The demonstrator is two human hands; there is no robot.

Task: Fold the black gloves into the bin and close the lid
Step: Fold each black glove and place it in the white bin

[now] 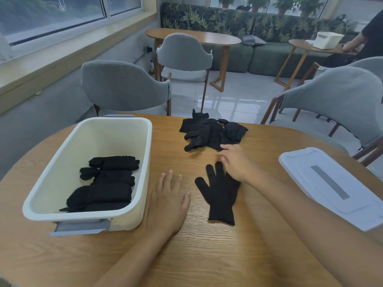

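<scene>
The left hand (167, 200) lies flat on the surface (207, 255), fingers straight, grip open and empty. It sits between the bin (143, 162) and the flat glove (219, 195), likely waiting to assist the fold. The right hand (238, 162) rests loosely curled on that glove's finger end; its grip appears open, pressing the glove flat. Beyond this grip lies the unfolded pile (213, 132). Folded gloves (107, 183) line the bin. The lid (331, 185) waits to the right.
</scene>
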